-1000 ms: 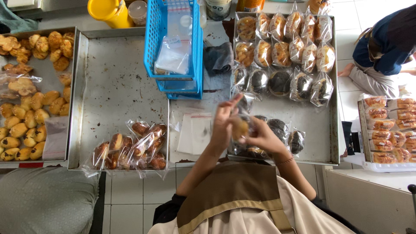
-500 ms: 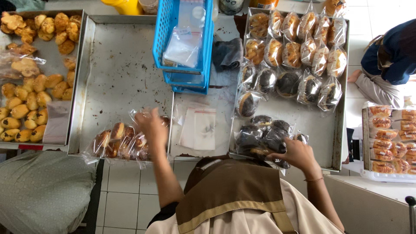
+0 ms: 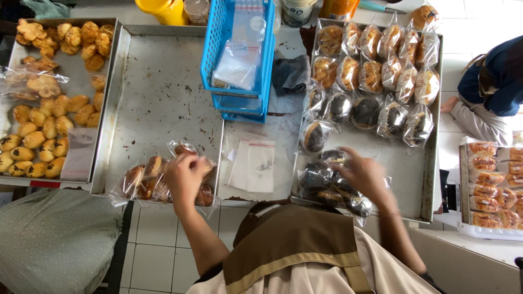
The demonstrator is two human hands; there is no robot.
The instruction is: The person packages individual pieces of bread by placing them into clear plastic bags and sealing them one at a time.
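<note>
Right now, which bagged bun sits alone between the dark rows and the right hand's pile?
Start at the right metal tray. Below its row of dark buns lies one bagged dark bun, at the tray's left edge. It alone sits apart, above the pile under the right hand.

view: head cam, single | looks: straight down from above wearer | range: close, arm's length | covers: metal trays point(image 3: 163, 109), blue basket point(image 3: 239, 54), wearer's shoulders at bottom edge

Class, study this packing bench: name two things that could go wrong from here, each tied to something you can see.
1. The left hand presses on the bagged golden buns, which overhang the near edge of the metal tray; they might slide off or get squashed.
2. The right hand reaches over the heaped bagged dark buns; it could crush one.
</note>
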